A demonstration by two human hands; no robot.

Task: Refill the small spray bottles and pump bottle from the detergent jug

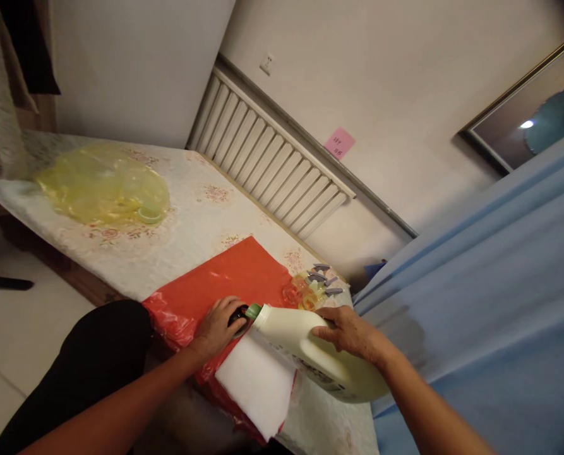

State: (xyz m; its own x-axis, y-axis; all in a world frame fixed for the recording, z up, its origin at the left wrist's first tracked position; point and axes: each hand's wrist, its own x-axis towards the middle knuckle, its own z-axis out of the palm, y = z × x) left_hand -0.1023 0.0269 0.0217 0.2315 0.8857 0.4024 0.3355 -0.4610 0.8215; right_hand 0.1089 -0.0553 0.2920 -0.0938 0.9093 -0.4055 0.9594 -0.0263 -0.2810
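My right hand (345,332) is closed around the handle of a large cream-coloured jug (288,325), tipped nearly onto its side. Its green spout (252,311) points left, right at a dark, round-rimmed object (239,320). My left hand (219,325) is wrapped round that dark object, and its exact kind is hard to see. Beneath both hands lies a red plastic sheet (234,268) on the table. A white pad or folded cloth (258,385) sits below the jug. Whether liquid is flowing cannot be made out.
Small clear bottles with grey trigger tops (312,291) stand beyond the jug. A yellow plastic bag (106,186) rests at the far left of the flowered tablecloth (191,208). Behind is a radiator (272,158); a blue curtain (480,265) hangs at right.
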